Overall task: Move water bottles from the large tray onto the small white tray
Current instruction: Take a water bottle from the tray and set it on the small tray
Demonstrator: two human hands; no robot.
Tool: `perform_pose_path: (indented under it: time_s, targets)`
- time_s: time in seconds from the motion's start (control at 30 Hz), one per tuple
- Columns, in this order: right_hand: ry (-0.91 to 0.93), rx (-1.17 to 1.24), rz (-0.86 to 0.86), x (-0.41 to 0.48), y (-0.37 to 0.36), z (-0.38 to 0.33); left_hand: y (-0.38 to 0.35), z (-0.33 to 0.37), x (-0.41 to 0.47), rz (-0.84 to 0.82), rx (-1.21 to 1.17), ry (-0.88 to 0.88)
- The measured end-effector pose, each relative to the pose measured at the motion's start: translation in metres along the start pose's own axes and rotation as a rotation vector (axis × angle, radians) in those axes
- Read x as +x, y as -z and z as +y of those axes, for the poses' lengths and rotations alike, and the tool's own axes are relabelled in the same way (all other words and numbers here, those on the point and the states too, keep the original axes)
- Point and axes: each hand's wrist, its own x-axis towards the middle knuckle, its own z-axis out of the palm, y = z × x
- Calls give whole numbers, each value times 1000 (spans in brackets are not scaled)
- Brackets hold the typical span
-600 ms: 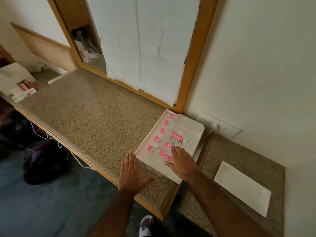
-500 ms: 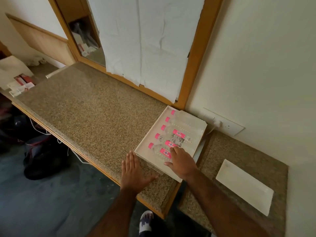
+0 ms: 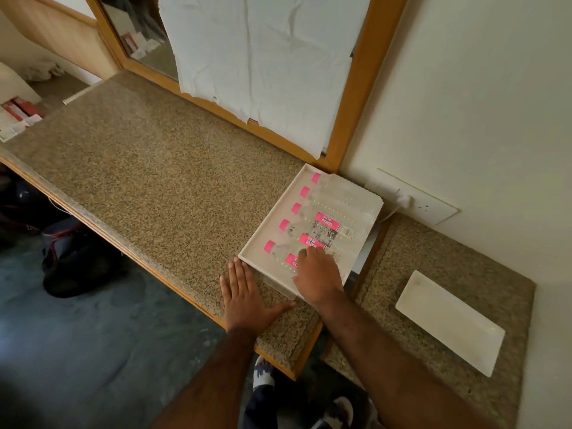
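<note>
countertop (image 3: 148, 168); bottles (image 3: 309, 239) flat, caps leftward

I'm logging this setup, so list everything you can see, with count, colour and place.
water bottles: five, clear with pink caps, lying side by side in the large tray
large tray: one, white, right end of the long counter
small white tray: one, empty, on the lower counter to the right
long counter: one, speckled brown, along the wall
paper sheet: one, white, covering the wood-framed mirror
wall socket: one, white, plug inserted
bags: dark, on the floor under the counter
left hand: flat on the counter
right hand: on the nearest bottle
</note>
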Motion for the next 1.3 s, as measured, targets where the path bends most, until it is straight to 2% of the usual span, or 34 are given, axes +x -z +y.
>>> perform_pose_path:
  time_s: [0.13, 0.43, 0.6, 0.7, 0.77, 1.0, 1.1, 1.3]
  targets:
    - [-30, -29, 11, 4, 1, -7, -1, 0, 1, 10, -4, -9]
    - [-60, 84, 63, 2, 11, 1, 2, 1, -2, -11, -31, 6]
    - [-143, 287, 175, -12, 32, 19, 15, 5, -8, -35, -127, 35]
    - [-197, 428, 216, -18, 52, 35, 28, 6, -12, 13, -269, 76]
    - [-238, 508, 242, -26, 67, 50, 35, 8, -16, 37, -284, 61]
    - [-320, 625, 388, -60, 108, 110, 72, 65, -1, 89, -241, -98]
    - [-363, 651, 481, -81, 118, 142, 82, 102, 7, 113, -230, -233]
    - [-480, 787, 503, -119, 112, 196, 69, 163, 6, 111, -163, -515]
